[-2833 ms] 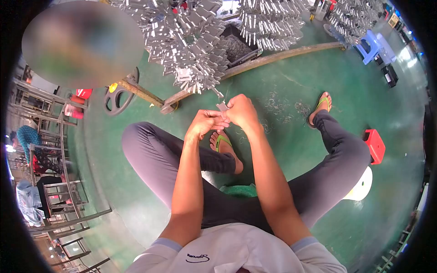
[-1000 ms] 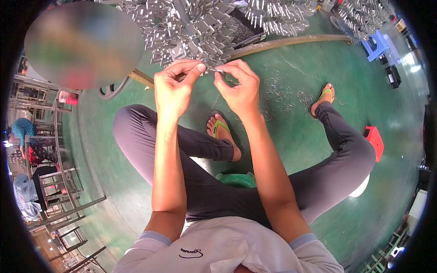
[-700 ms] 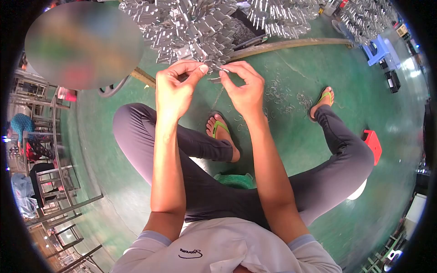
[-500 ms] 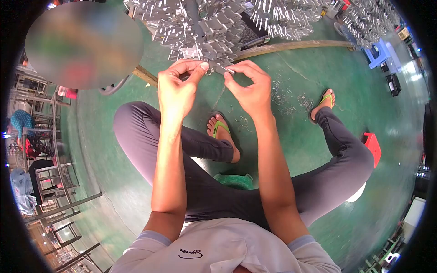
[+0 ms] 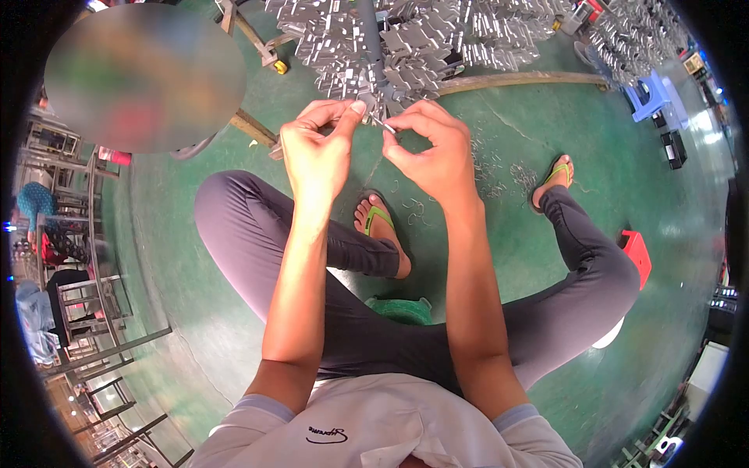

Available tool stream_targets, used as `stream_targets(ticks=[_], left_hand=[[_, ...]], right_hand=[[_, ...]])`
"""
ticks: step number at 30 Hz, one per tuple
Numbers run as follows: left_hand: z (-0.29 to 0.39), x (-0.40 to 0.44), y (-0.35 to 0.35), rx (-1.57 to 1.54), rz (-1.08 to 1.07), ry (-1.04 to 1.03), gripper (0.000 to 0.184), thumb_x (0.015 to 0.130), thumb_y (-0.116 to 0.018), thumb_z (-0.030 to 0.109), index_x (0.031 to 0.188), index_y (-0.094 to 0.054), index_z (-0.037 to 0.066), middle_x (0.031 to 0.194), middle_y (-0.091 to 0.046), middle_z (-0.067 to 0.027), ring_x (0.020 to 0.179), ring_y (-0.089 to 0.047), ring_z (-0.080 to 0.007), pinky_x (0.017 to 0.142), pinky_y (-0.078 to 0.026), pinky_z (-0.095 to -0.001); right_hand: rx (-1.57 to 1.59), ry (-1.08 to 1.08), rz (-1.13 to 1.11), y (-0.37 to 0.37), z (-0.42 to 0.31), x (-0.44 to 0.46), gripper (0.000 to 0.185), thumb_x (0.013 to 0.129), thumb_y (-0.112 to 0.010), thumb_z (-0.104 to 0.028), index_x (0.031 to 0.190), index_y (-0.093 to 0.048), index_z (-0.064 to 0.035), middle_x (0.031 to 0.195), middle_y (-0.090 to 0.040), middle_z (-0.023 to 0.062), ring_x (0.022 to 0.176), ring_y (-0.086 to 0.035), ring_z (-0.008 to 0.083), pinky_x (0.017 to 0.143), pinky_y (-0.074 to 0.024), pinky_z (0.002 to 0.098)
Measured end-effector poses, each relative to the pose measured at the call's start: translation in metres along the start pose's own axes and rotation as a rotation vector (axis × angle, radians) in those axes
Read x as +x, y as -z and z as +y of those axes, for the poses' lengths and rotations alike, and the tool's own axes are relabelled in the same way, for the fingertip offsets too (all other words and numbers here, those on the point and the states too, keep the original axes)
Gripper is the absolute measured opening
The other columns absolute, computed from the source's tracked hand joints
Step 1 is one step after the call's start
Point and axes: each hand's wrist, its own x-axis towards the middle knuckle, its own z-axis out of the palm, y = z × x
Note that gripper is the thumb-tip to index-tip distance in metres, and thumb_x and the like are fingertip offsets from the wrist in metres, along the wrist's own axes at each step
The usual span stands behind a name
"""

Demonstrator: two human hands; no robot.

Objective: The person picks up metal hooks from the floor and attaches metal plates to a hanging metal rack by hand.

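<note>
A rack of many thin grey metal pieces [image 5: 417, 58] hangs around an upright pole [image 5: 368, 31] in front of me. Close to its lower end, my left hand [image 5: 320, 152] is closed in a pinch, thumb against forefinger; what it holds is too small to make out. My right hand [image 5: 435, 156], a little to the right, pinches a small metal piece [image 5: 390, 128] between thumb and forefinger. The piece slants toward the left fingertips. Whether it touches the rack cannot be seen clearly.
More hanging metal pieces [image 5: 636, 35] are at the back right. Loose wire hooks [image 5: 515, 179] lie scattered on the green floor. A wooden bar [image 5: 515, 80] crosses behind. A blue stool [image 5: 655, 95] and a red stool [image 5: 638, 257] stand to the right. Metal frames [image 5: 94, 234] line the left.
The hanging rack has swung or turned to the right, and a wheeled stand leg now shows behind it at left. Both hands have shifted slightly right, still pinching.
</note>
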Motion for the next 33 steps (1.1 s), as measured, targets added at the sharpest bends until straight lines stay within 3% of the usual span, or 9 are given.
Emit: stream_targets(ticks=[7,10,16,19,23,26,33], left_hand=[[-0.002,-0.005,-0.003,0.025,-0.008,-0.025,0.016,0.09,-0.078,0.01,0.096,-0.079,-0.005,0.095,-0.073,-0.007,0.086,-0.064,-0.0115,0.079,-0.049,-0.0251],[0.001,-0.009,-0.005,0.04,0.015,-0.024,0.013,0.089,-0.075,0.008,0.094,-0.078,-0.004,0.089,-0.073,-0.0075,0.07,-0.059,-0.0093,0.065,-0.047,-0.0258],[0.0,-0.013,-0.011,0.026,0.005,-0.083,0.013,0.089,-0.067,0.0,0.095,-0.078,-0.004,0.088,-0.072,-0.0054,0.065,-0.054,-0.0064,0.06,-0.044,-0.0246],[0.009,-0.015,-0.014,0.004,0.021,-0.009,0.011,0.09,-0.07,0.001,0.095,-0.078,-0.005,0.088,-0.072,-0.0058,0.067,-0.058,-0.0069,0.062,-0.047,-0.0238],[0.014,-0.013,-0.018,-0.131,0.004,0.003,0.011,0.09,-0.076,0.003,0.095,-0.077,-0.006,0.09,-0.072,-0.0076,0.073,-0.065,-0.0083,0.066,-0.051,-0.0226],[0.012,-0.012,-0.018,-0.142,-0.028,0.021,0.012,0.09,-0.078,0.004,0.1,-0.079,-0.003,0.099,-0.073,-0.0078,0.08,-0.065,-0.0092,0.07,-0.05,-0.0226],[0.002,-0.01,-0.012,-0.101,-0.077,-0.015,0.012,0.089,-0.078,0.003,0.101,-0.08,0.0,0.098,-0.073,-0.006,0.08,-0.062,-0.0068,0.068,-0.047,-0.0207]], right_hand=[[-0.181,0.024,-0.096,0.01,-0.012,0.007,0.023,0.075,-0.084,-0.021,0.089,-0.074,-0.0061,0.082,-0.067,0.005,0.083,-0.064,0.0264,0.078,-0.0501,0.0384],[-0.262,0.007,0.068,0.006,-0.034,0.024,0.026,0.076,-0.085,-0.021,0.092,-0.074,-0.0045,0.083,-0.068,0.006,0.083,-0.064,0.0266,0.076,-0.051,0.0387],[-0.494,-0.03,0.103,-0.017,-0.051,0.049,0.028,0.077,-0.081,-0.029,0.08,-0.073,-0.0024,0.076,-0.066,0.007,0.078,-0.063,0.029,0.073,-0.0508,0.0428],[-0.514,-0.12,0.088,-0.015,-0.051,0.056,0.026,0.078,-0.074,-0.024,0.07,-0.07,0.0005,0.076,-0.067,0.0151,0.079,-0.065,0.0345,0.071,-0.0494,0.0477],[-0.195,-0.315,-0.001,0.007,-0.059,0.068,0.024,0.08,-0.069,-0.016,0.072,-0.07,0.0068,0.061,-0.066,0.0189,0.055,-0.066,0.0348,0.056,-0.0509,0.0413],[-0.144,-0.364,-0.053,0.017,-0.057,0.071,0.023,0.08,-0.07,-0.017,0.077,-0.073,0.0062,0.062,-0.067,0.0196,0.054,-0.066,0.0337,0.057,-0.0512,0.0392],[-0.238,-0.14,-0.231,0.031,-0.039,0.077,0.025,0.083,-0.073,-0.018,0.085,-0.074,0.0062,0.069,-0.066,0.0238,0.062,-0.068,0.0357,0.062,-0.0529,0.0389]])
